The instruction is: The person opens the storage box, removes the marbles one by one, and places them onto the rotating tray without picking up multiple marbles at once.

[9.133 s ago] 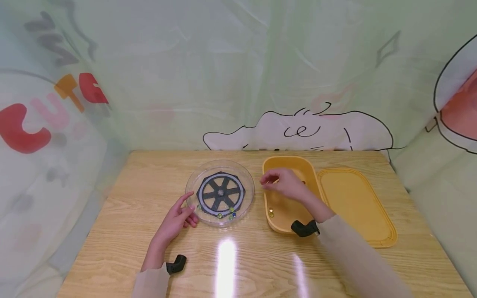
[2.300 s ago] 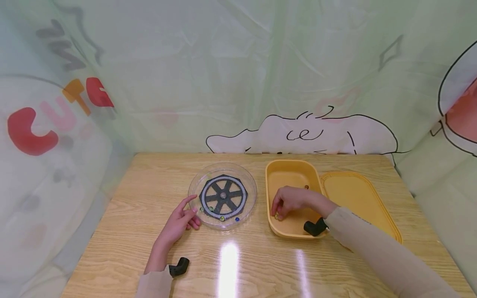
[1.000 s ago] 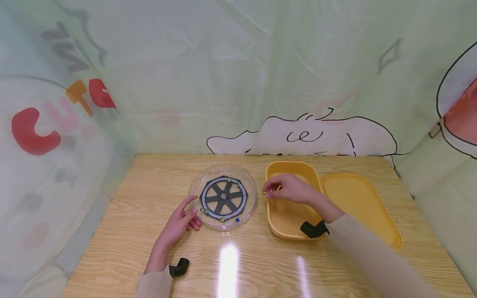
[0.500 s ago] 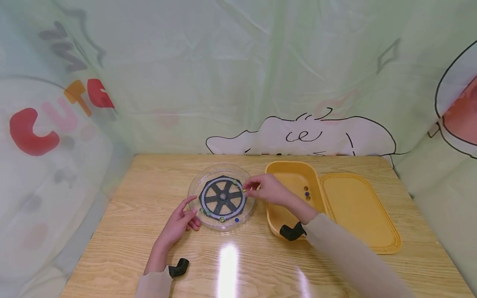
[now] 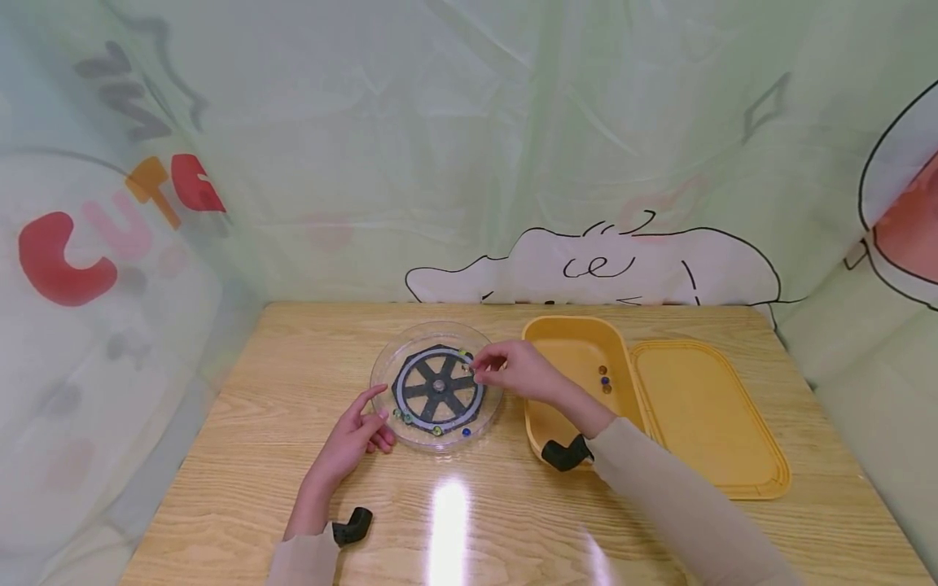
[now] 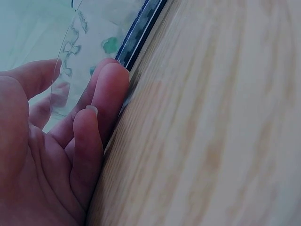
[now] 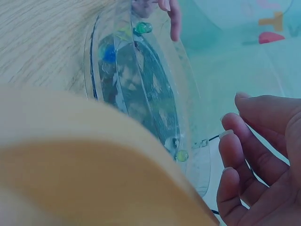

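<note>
A round clear dish (image 5: 437, 326) stands on the table, a black and grey six-spoked wheel pattern (image 5: 439, 387) showing at its middle. Several glass marbles lie in it: a blue marble (image 5: 466, 432) at the near side, green marbles (image 5: 407, 418) at the left, a yellow-green marble (image 5: 465, 352) at the far right. My left hand (image 5: 350, 439) rests against the dish's left rim, index finger stretched along the edge. Over the right rim hovers my right hand (image 5: 523, 373), fingers loosely bent. In the right wrist view, its fingertips (image 7: 229, 133) are apart from the thumb, with nothing between them.
A deep yellow box (image 5: 538, 423) stands right of the dish, under my right forearm. Inside lie two brown marbles (image 5: 602, 370) and a blue marble (image 5: 604, 381). Its flat yellow lid (image 5: 711, 415) lies to the right. A printed curtain (image 5: 469, 163) hangs behind the wooden table (image 5: 330, 342).
My right hand has carried a yellowish marble from the box to the dish's right side and let it go. Marbles inside the dish have shifted along its edge. The left hand stays put.
</note>
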`<action>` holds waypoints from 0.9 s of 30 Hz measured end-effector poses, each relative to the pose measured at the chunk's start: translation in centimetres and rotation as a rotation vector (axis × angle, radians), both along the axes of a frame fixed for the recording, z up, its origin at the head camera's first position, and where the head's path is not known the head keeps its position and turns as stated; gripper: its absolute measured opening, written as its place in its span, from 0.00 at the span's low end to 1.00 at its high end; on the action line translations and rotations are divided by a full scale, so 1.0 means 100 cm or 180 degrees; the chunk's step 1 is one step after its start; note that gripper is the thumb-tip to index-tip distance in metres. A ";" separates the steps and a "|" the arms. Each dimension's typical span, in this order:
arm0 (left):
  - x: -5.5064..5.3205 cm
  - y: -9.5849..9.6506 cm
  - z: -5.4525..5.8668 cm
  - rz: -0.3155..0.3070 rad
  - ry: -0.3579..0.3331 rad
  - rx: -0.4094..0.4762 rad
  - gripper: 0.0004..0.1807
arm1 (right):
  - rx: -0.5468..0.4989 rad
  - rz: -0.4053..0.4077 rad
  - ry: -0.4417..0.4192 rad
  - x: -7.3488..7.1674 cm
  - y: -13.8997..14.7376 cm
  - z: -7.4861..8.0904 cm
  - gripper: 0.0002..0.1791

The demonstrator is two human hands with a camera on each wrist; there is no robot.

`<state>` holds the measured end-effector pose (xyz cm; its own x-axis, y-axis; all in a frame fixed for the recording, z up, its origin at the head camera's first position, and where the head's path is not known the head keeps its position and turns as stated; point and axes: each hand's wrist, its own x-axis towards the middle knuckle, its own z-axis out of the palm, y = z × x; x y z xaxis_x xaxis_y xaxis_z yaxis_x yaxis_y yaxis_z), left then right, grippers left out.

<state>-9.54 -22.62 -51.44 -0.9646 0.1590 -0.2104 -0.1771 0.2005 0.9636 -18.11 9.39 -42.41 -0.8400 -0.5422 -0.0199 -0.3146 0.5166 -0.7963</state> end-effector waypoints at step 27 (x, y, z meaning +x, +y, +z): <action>0.001 0.002 0.003 0.0026 0.0012 -0.0064 0.26 | 0.0069 -0.0807 0.0301 -0.003 0.095 0.000 0.09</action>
<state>-9.41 -22.46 -51.09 -0.9667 0.1467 -0.2097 -0.1751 0.2183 0.9600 -18.42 18.86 -42.37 -0.9476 -0.3146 0.0557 -0.2454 0.6051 -0.7574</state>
